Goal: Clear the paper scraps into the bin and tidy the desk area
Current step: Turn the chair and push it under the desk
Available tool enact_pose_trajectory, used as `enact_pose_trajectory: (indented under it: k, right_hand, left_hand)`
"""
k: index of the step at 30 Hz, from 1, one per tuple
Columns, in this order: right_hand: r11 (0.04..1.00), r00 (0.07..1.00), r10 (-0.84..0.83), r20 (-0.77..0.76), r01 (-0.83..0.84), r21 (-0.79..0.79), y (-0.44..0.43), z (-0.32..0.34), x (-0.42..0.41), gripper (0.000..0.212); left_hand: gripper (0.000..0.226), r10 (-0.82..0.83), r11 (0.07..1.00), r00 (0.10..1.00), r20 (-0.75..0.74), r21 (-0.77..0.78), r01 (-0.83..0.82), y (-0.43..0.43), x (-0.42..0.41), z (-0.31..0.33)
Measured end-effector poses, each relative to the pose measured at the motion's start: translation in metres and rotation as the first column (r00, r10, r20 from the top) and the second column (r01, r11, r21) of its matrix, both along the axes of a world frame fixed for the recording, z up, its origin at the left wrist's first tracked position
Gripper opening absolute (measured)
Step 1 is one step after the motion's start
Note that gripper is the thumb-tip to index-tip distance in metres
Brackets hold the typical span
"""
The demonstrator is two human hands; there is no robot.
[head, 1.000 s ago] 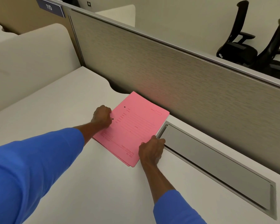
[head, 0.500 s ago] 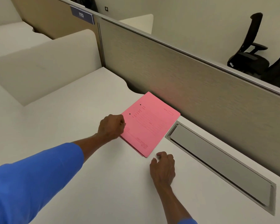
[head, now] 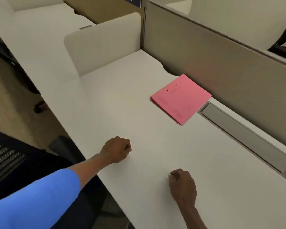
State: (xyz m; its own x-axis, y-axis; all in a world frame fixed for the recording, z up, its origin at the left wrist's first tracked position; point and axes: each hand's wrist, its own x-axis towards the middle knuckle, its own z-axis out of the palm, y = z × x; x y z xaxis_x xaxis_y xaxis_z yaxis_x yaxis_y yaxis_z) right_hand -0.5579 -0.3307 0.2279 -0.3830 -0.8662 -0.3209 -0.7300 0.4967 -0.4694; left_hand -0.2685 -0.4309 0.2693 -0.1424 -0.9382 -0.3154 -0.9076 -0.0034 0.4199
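The pink folder [head: 181, 98] lies flat on the white desk [head: 122, 104] in the upper right of the frame, its far corner close against the grey partition [head: 229, 63] and its right edge just beside the end of the grey cable tray lid [head: 244, 136] set into the desktop. A second ago both hands pressed on its edges, and half a second ago the left still touched it; now neither does, and both sit well apart from it, nearer the bottom of the frame. The left hand [head: 116, 150] — fingers curled into a loose fist, gripping nothing visible — is at the centre, by the desk's near edge. The right hand [head: 182, 185] is curled the same way at lower centre right, empty as far as can be seen. A blue sleeve [head: 35, 200] fills the lower left corner, with a dark mesh chair [head: 5, 162] behind it.
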Motion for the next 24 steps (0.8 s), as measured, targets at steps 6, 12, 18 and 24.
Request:
enact_pose_trajectory:
  k: [6,12,18,24]
  right_hand:
    - [0.994,0.993,0.089,0.072,-0.093,0.054,0.096,-0.001,0.042,0.009]
    - [0.967,0.961,0.219,0.171,-0.237,0.095,0.175,0.005,0.080,0.007]
    - [0.916,0.914,0.343,0.216,-0.376,0.137,0.245,0.004,0.096,0.010]
    - [0.845,0.882,0.390,0.264,-0.456,0.277,0.300,-0.004,0.089,0.015]
  left_hand:
    - [0.019,0.003,0.999,1.000,-0.012,0.048,-0.002,0.125,0.062,-0.001]
    - [0.015,0.012,0.991,0.999,-0.044,0.132,-0.006,0.229,0.099,-0.012]
    - [0.009,0.024,0.962,0.999,-0.040,0.273,-0.012,0.307,0.125,-0.036]
    - [0.011,0.080,0.940,0.997,-0.010,0.333,-0.072,0.375,0.135,-0.051]
